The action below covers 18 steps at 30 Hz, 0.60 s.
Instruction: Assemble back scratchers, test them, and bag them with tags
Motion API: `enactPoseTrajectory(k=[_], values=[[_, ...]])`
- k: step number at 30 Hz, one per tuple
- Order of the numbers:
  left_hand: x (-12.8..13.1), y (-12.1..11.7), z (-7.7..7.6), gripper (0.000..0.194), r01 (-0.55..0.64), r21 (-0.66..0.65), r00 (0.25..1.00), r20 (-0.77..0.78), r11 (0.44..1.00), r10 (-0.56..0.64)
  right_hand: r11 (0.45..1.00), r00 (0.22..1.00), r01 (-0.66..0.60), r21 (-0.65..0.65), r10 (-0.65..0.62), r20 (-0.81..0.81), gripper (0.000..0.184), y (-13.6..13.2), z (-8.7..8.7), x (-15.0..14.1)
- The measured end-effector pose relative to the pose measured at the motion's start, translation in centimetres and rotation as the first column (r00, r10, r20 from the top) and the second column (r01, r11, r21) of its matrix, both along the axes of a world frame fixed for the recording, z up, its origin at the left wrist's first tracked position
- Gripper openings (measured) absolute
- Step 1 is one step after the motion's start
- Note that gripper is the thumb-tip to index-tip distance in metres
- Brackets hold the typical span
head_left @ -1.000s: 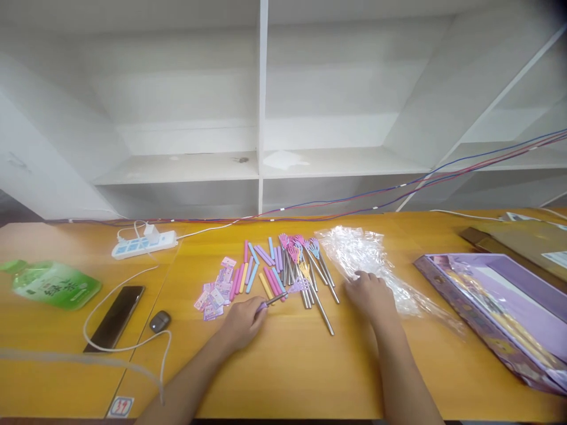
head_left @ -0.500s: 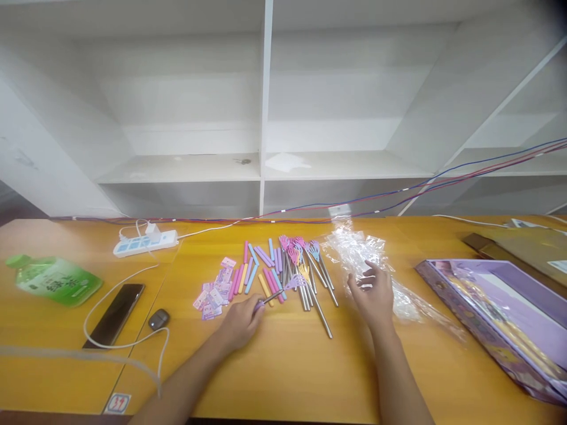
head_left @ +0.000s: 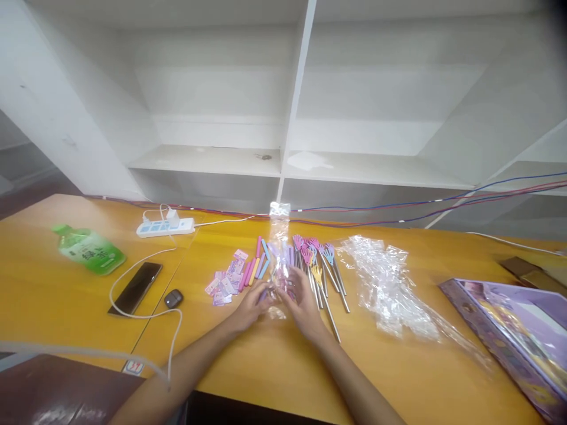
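My left hand (head_left: 253, 308) is closed around the purple handle of a back scratcher, its head mostly hidden behind the fingers and film. My right hand (head_left: 305, 304) pinches a long clear plastic bag (head_left: 279, 229), which stands up between both hands with its flap at the top. Just right of my hands lie several back scratchers (head_left: 328, 307) with pink, blue and yellow hand-shaped heads and metal rods. Coloured handle sleeves (head_left: 253, 270) in pink, yellow, blue and purple lie to the left, beside small printed cards (head_left: 225, 283).
A heap of clear bags (head_left: 385, 289) spreads to the right, near a purple box (head_left: 482, 348) holding packed items. On the left are a green bottle (head_left: 93, 251), a phone (head_left: 136, 288), a black earbud case (head_left: 173, 298), a power strip (head_left: 183, 226) and a loose white cable.
My right hand has moved left from the bag heap, bringing one clear bag to my left hand. The purple back scratcher is now behind or inside that bag. The camera view has turned slightly.
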<state>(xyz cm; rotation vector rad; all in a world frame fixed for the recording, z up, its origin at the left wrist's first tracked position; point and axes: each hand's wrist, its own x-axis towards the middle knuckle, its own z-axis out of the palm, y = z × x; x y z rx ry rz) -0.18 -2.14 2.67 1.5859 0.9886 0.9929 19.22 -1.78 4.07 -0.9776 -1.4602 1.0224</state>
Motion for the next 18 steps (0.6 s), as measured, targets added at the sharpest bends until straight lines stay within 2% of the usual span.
enactPoseTrajectory(k=[2, 4, 7, 11, 14, 18], values=[[0.2, 0.2, -0.6, 0.045, -0.049, -0.005, 0.998, 0.028, 0.999, 0.049, 0.999, 0.999, -0.032, 0.0, 0.032, 0.02, 0.056, -0.4, -0.8, -0.4], [0.2, 0.4, -1.1, 0.041, -0.086, -0.038, 0.996, 0.024, 0.996, 0.087, 1.0, 1.0, 0.01, -0.013, -0.01, 0.003, 0.051, -0.5, -1.5, -0.1], [0.1, 0.5, -1.5, 0.039, -0.115, -0.099, 0.991, 0.05, 0.988, 0.12, 0.993, 0.999, 0.027, -0.117, -0.029, -0.023, 0.041, -0.3, -2.3, 0.5], [0.3, 0.3, -1.2, 0.043, -0.138, -0.185, 0.976, 0.144, 0.973, 0.166, 0.972, 0.994, -0.104, -0.213, 0.107, 0.002, 0.038, -0.6, -2.7, 0.3], [0.5, -0.1, -0.9, 0.049, -0.077, -0.26, 0.97, 0.203, 0.963, 0.133, 0.947, 0.977, -0.211, -0.24, 0.206, -0.047, 0.046, -1.1, -2.8, -0.6], [0.4, -0.6, -0.6, 0.051, 0.063, -0.304, 0.967, 0.253, 0.951, 0.017, 0.949, 0.975, -0.213, -0.232, 0.19, -0.118, 0.045, -1.3, -2.7, -1.2]])
